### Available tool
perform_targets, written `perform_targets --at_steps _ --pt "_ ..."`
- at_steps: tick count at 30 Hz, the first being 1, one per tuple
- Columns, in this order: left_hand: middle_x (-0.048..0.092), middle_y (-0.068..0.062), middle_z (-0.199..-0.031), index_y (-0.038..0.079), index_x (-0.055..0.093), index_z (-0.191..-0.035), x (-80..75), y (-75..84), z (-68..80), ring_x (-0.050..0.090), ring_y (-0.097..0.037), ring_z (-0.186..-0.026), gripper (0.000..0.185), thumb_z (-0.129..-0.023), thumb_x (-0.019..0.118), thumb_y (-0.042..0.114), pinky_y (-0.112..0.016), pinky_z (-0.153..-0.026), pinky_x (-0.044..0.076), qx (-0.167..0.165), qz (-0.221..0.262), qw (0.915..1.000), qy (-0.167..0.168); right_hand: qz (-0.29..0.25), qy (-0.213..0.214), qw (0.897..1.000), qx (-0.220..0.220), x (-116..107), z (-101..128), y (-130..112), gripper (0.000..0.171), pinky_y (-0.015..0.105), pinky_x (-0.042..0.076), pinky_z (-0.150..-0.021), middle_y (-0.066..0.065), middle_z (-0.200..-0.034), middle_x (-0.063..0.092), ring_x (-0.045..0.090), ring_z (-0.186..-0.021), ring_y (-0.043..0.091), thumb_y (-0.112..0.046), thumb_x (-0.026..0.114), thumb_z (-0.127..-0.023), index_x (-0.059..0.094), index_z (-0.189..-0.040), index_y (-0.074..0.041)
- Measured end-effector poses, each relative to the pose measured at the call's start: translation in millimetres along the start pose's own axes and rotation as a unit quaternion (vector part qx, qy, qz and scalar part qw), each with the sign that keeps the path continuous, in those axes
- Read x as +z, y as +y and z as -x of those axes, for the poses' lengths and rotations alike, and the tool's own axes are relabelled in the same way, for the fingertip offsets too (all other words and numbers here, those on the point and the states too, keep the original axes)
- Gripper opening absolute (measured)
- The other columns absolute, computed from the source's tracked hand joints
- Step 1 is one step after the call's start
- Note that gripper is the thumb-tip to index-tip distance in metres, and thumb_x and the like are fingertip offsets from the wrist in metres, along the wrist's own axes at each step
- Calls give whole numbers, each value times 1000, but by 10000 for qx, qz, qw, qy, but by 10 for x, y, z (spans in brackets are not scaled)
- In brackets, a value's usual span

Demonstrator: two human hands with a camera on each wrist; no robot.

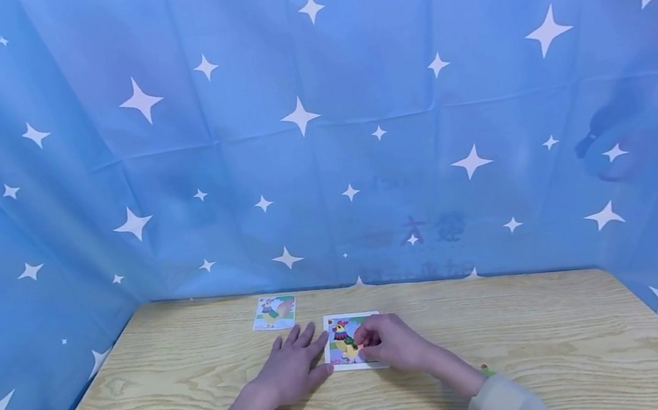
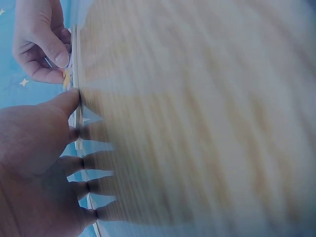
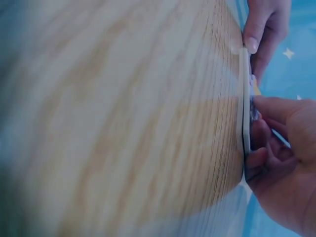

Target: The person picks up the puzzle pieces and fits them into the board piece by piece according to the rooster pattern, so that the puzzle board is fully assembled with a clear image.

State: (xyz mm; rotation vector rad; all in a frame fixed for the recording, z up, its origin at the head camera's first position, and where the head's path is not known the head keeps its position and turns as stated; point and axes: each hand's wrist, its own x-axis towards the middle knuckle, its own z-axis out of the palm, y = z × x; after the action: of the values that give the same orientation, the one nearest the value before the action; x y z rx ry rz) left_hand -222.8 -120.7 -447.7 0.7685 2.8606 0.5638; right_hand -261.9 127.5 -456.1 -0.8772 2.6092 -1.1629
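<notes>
A white-edged square puzzle board with a colourful rooster picture lies on the wooden table. My left hand rests palm down with fingers spread, and its thumb touches the board's left edge. Over the right half of the picture, my right hand has its thumb and fingers curled together. It pinches a small puzzle piece against the board, mostly hidden by the fingers. From the side, the right wrist view shows the thin board flat on the table beneath the fingertips.
A picture card with a paler rooster lies behind my left hand. A small green piece shows partly past my right forearm. The wooden table extends to both sides, with a blue star-patterned curtain along its back and sides.
</notes>
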Motion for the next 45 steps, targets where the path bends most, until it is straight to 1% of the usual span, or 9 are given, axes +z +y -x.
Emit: perform_targets --at_steps 8,13,16,22,29,33,37,40,45 --pt "34 -26 -161 6 47 -154 -1 9 -3 25 -49 -149 61 -105 58 40 -71 -113 24 8 -34 10000 30 168 51 9996 -208 -5 6 -5 5 25 49 -69 0 -90 62 56 -80 9 -2 76 -91 73 -94 -4" --pt "33 -25 -161 6 46 -155 2 5 -9 25 -49 -149 60 -106 57 40 -71 -113 23 23 -16 10000 15 164 -11 9994 -291 -22 20 -20 9 25 49 -68 -2 -89 62 55 -78 9 -1 75 -92 75 -101 -3" --pt "33 -24 -161 7 46 -155 8 3 -18 24 -49 -149 60 -106 57 39 -71 -113 23 19 -12 10000 5 172 -75 9992 -359 -27 21 -19 14 26 48 -69 0 -91 64 54 -79 9 0 74 -92 77 -106 -3" --pt "33 -24 -162 7 45 -156 0 12 -33 25 -49 -149 59 -107 55 39 -71 -113 24 -19 -88 10000 -4 290 -162 9985 -444 -42 7 -10 14 24 47 -69 2 -98 67 54 -80 9 0 72 -93 80 -104 -6" --pt "32 -23 -162 8 45 -156 -27 24 -38 24 -47 -150 60 -106 55 41 -69 -114 23 -48 -77 9999 -54 582 -250 9966 -517 -61 5 -15 16 28 50 -79 -2 -106 66 60 -97 17 -1 72 -95 81 -108 -6" --pt "32 -23 -163 9 45 -156 -5 5 -42 24 -47 -150 61 -106 55 42 -69 -114 23 -49 -79 9999 -58 649 -383 9961 -462 -64 16 -26 17 28 48 -79 -3 -107 64 59 -98 17 -2 71 -95 80 -109 -6" --pt "31 -25 -162 8 44 -157 40 -35 -50 23 -49 -150 61 -107 54 42 -71 -114 22 -18 -62 10000 -17 547 -553 9958 -478 -88 36 -27 18 28 49 -78 -2 -111 64 58 -96 13 -4 71 -95 79 -111 -6" --pt "30 -24 -163 8 42 -157 79 -69 -58 22 -49 -150 62 -107 53 43 -71 -114 20 -14 -24 10000 0 349 -570 9964 -513 -130 69 -27 19 27 50 -76 1 -112 66 57 -89 11 -7 71 -96 77 -114 -6" --pt "30 -24 -163 8 43 -157 119 -105 -65 21 -49 -150 62 -107 53 42 -71 -114 19 0 54 10000 41 128 -419 9986 -286 -247 180 -26 20 28 49 -67 0 -103 66 56 -77 10 -10 68 -99 75 -117 -6"
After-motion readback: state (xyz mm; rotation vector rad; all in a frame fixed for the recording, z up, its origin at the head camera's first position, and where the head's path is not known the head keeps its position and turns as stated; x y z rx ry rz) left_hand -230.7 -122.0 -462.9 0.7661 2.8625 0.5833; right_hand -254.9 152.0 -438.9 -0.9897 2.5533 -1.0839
